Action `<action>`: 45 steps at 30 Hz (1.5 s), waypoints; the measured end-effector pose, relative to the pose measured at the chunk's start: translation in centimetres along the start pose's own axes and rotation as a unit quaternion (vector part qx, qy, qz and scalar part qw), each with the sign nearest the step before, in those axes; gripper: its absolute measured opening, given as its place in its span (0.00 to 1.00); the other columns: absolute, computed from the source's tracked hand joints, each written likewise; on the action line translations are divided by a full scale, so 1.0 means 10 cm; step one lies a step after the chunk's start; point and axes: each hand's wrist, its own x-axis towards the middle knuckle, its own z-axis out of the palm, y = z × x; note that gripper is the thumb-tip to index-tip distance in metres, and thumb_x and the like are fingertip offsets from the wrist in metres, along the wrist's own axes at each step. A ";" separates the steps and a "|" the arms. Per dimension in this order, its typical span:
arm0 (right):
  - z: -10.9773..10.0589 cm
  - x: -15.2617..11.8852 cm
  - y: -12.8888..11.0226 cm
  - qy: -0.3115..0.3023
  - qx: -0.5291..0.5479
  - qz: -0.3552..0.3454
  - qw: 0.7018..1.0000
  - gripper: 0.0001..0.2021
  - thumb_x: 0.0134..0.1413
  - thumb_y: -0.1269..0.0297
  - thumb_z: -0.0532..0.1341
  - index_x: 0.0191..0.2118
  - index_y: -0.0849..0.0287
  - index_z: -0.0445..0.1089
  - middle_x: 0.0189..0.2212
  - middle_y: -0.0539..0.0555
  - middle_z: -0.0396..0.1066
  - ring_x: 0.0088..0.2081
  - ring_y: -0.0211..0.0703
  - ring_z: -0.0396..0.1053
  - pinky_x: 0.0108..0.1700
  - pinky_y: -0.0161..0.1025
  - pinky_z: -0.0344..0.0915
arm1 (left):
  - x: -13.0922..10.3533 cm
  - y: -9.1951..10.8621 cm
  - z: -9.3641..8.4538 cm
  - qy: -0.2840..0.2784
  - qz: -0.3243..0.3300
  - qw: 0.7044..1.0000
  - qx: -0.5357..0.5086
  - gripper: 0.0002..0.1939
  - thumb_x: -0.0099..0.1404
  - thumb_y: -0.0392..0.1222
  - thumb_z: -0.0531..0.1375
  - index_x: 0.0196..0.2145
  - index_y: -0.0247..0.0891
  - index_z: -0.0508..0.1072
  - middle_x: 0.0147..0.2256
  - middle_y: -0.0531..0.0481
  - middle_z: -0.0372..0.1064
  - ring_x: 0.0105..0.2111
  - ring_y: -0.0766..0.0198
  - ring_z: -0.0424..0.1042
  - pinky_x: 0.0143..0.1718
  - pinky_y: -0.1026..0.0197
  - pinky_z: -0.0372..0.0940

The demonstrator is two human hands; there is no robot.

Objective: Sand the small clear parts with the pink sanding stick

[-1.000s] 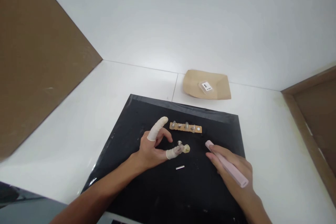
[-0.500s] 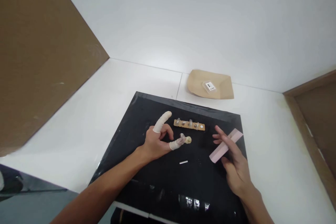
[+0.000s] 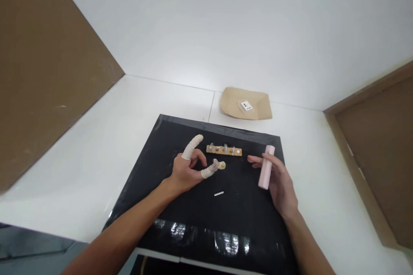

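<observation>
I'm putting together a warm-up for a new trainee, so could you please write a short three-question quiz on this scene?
1. Multiple choice. What colour is the slim bar in the right hand?
A) green
B) pink
C) blue

2. True or false. The silver rod lies on the black mat, apart from the left hand.

3. Short answer. What sits in the brown paper tray beyond the mat?

Key:
1. B.
2. True.
3. A small flat case with a white label.
</observation>
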 end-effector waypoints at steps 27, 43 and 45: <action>-0.09 0.11 -0.25 -0.037 0.282 0.180 0.942 0.50 0.54 0.15 0.44 0.59 0.53 0.75 0.57 0.63 0.79 0.63 0.61 0.74 0.70 0.66 0.64 | 0.05 0.01 -0.04 0.006 -0.047 0.999 0.021 0.39 0.65 0.47 0.69 0.70 0.42 0.62 0.24 0.62 0.72 0.16 0.75 0.51 0.19 0.71 0.49; -0.07 0.12 -0.19 0.017 0.273 0.125 0.954 0.29 0.42 0.62 0.83 0.52 0.49 0.79 0.34 0.47 0.84 0.27 0.33 0.77 0.28 0.27 0.70 | 0.04 -0.03 -0.05 0.009 -0.039 0.999 0.029 0.34 0.66 0.47 0.69 0.66 0.46 0.67 0.25 0.62 0.72 0.16 0.76 0.51 0.18 0.71 0.50; -0.07 0.11 -0.18 0.022 0.264 0.126 0.956 0.27 0.43 0.62 0.83 0.51 0.51 0.79 0.31 0.47 0.83 0.27 0.33 0.76 0.29 0.27 0.70 | 0.03 -0.05 -0.05 0.008 -0.031 0.999 0.023 0.33 0.66 0.47 0.69 0.66 0.47 0.67 0.25 0.62 0.72 0.16 0.76 0.50 0.18 0.71 0.50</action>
